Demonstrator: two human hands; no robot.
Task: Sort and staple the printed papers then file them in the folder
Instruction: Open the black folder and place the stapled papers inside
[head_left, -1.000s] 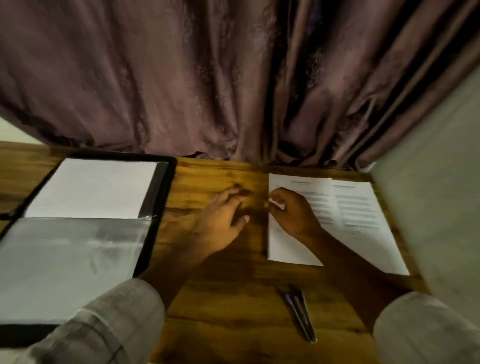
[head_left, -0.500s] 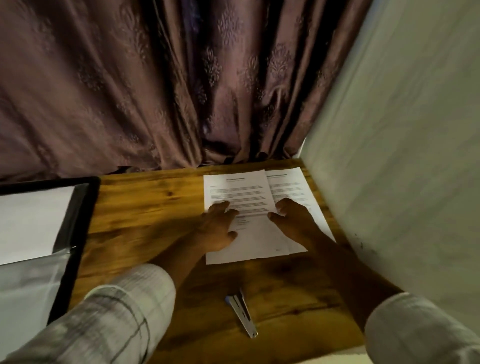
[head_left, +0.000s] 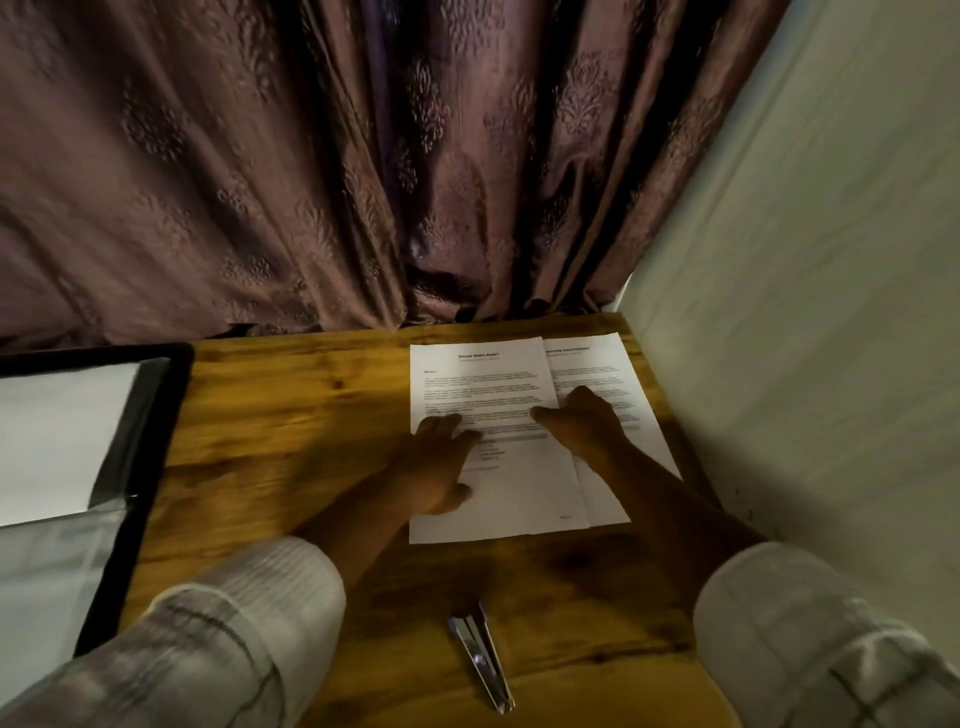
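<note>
The two white printed paper sheets (head_left: 493, 384) lay flat on the far right of the brown wooden worktop (head_left: 285, 441), the left sheet overlapping the left edge of the right one. A second earlier the left hand (head_left: 436, 467) had rested on bare wood beside them and the right hand (head_left: 582, 426) had picked at the left sheet's edge. Now both hands lay on the paper with fingers straight and spread, gripping nothing: the left pressed the left sheet's lower half, and the right lay across the overlap. That suggested the sorting was at the squaring-up stage, with stapling and filing yet to come. The slim silver and blue stapler (head_left: 480, 657) lay untouched at the near edge, well apart from the sheets. The view had swung right, so the open black folder (head_left: 174, 405) at the left, with a white page in its clear pocket, was cut off by the frame. Whether more sheets lay under the two could not be told, and the print was too small to read. A mauve patterned curtain (head_left: 311, 156) hung behind, and a pale wall (head_left: 805, 312) closed the right.
</note>
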